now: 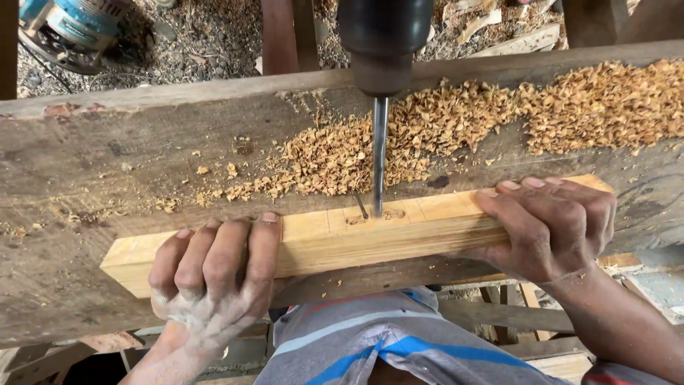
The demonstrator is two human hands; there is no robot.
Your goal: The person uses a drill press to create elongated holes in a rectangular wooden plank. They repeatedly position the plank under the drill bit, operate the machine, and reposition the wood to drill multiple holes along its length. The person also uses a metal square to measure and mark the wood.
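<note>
A pale wooden bar (356, 239) lies lengthwise on a worn grey workbench plank (85, 178). My left hand (214, 274) grips the bar's left part, fingers curled over its top edge. My right hand (552, 224) clamps the bar's right part the same way. A dark drill chuck (383, 50) hangs above the bar's middle, and its steel bit (379, 153) comes straight down to the bar's top face, where shallow bored marks (374, 215) show. Neither hand touches the drill.
Heaps of tan wood chips (499, 114) cover the plank behind the bar, spreading to the right. A blue power tool (68, 28) lies on the sawdust-strewn ground at top left. Wooden beams (288, 32) stand beyond the bench.
</note>
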